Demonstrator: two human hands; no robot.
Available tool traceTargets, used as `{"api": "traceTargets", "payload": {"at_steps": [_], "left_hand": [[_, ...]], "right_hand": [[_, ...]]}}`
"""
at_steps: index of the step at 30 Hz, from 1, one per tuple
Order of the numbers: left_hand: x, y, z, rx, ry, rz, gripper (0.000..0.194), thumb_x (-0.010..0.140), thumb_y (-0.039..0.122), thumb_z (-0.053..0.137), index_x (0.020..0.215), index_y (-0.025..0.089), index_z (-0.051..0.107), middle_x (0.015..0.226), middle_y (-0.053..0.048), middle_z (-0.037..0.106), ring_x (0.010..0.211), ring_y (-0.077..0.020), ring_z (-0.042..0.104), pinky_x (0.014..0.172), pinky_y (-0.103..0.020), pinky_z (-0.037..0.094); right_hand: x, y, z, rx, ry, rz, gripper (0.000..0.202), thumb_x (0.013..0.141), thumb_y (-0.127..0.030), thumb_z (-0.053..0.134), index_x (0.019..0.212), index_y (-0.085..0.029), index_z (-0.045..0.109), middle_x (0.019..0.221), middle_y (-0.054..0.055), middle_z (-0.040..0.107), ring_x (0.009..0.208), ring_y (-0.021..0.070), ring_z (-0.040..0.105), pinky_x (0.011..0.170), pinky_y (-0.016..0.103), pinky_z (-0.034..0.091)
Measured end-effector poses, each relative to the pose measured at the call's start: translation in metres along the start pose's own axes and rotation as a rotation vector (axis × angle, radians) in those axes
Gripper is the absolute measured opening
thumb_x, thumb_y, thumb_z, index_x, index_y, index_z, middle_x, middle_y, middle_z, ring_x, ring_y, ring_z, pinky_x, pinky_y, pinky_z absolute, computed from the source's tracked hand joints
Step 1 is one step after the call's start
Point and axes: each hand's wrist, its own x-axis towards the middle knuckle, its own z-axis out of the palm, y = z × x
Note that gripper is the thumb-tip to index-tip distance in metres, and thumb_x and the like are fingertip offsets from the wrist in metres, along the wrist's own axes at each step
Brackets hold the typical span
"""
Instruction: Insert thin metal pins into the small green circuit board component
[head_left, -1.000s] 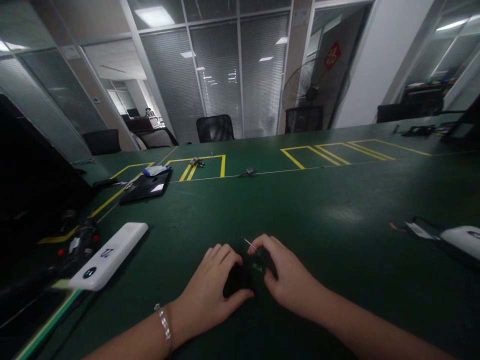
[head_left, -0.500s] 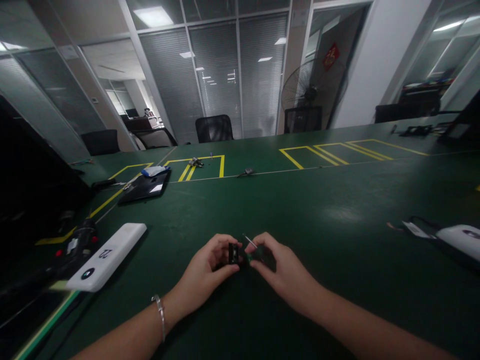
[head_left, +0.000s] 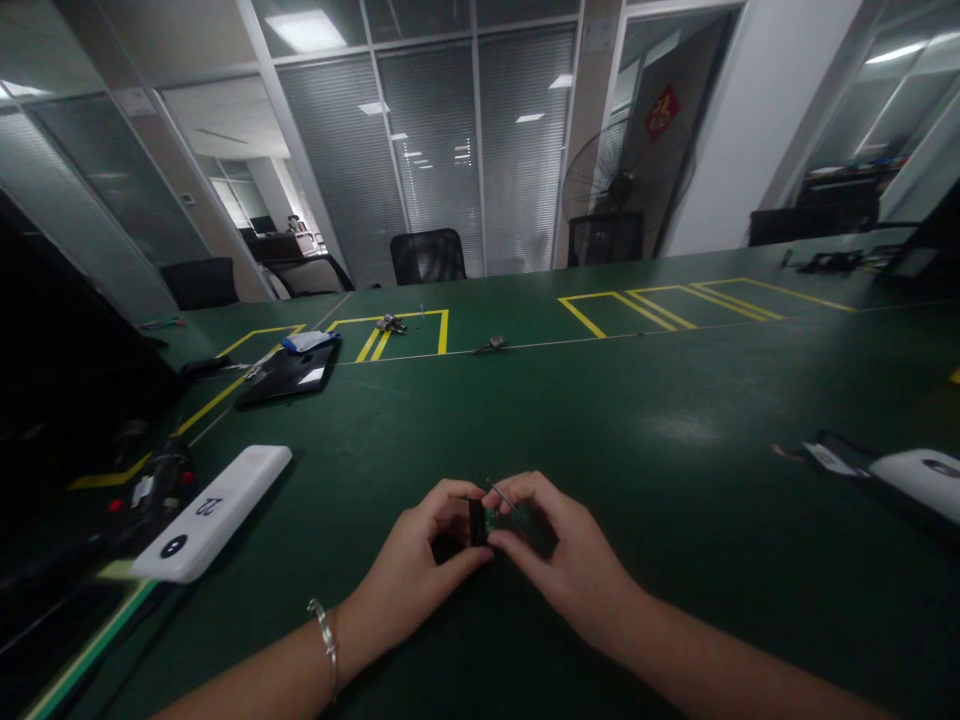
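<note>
My left hand (head_left: 416,565) pinches a small black part (head_left: 475,521) between thumb and fingers, just above the green table (head_left: 600,420). My right hand (head_left: 559,555) meets it from the right and grips a small green circuit board (head_left: 496,519) with a thin metal pin sticking up from it. The two pieces touch or nearly touch between my fingertips. A silver bracelet (head_left: 325,635) sits on my left wrist.
A white power-bank-like block (head_left: 214,512) lies to the left, beside a dark tool with red buttons (head_left: 150,485). A black tablet (head_left: 292,372) lies farther back left. A white device on a black pad (head_left: 911,472) lies at the right. Small metal parts (head_left: 490,344) lie near the yellow lines.
My hands lifted off the table and brought the black part and the green board together; in the last half second they sank slightly and the black part turned edge-on.
</note>
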Motion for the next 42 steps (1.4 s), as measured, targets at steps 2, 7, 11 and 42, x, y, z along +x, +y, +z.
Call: {"api": "traceTargets", "payload": {"at_steps": [2,7,11,42], "left_hand": [[-0.0009,0.0028,0.0024,0.031,0.011,0.026,0.037,0.08,0.011,0.066,0.112,0.023,0.053,0.097,-0.002,0.067,0.086,-0.0189,0.063,0.077,-0.032,0.049],[-0.0036,0.0068,0.0069,0.079,0.054,0.062,0.034,0.079,0.007,0.066,0.107,0.024,0.056,0.092,0.001,0.069,0.082,-0.0168,0.064,0.074,-0.029,0.048],[-0.004,0.0047,0.0075,0.012,0.04,0.04,0.033,0.08,0.009,0.066,0.107,0.023,0.054,0.093,0.0,0.07,0.085,-0.0186,0.065,0.077,-0.031,0.048],[-0.0027,0.0012,0.0069,-0.254,-0.048,0.042,0.027,0.088,0.01,0.054,0.113,0.018,0.057,0.106,-0.009,0.067,0.093,-0.0211,0.063,0.085,-0.036,0.049]], "right_hand": [[-0.0006,0.0011,0.0015,-0.014,0.003,-0.013,0.022,0.079,-0.005,0.062,0.091,-0.022,0.054,0.094,0.001,0.063,0.091,0.0175,0.061,0.081,0.031,0.048],[-0.0018,0.0023,0.0043,-0.009,-0.008,-0.032,0.023,0.079,-0.003,0.061,0.091,-0.022,0.055,0.093,0.0,0.062,0.089,0.0166,0.061,0.08,0.03,0.048],[-0.0019,0.0017,0.0049,0.007,-0.007,-0.012,0.024,0.079,-0.004,0.062,0.093,-0.022,0.056,0.094,0.0,0.064,0.091,0.0166,0.062,0.081,0.03,0.048],[0.001,0.0024,-0.0007,0.007,0.008,0.024,0.013,0.082,-0.007,0.057,0.085,-0.02,0.055,0.082,-0.001,0.055,0.075,0.0147,0.056,0.067,0.026,0.044]]}}
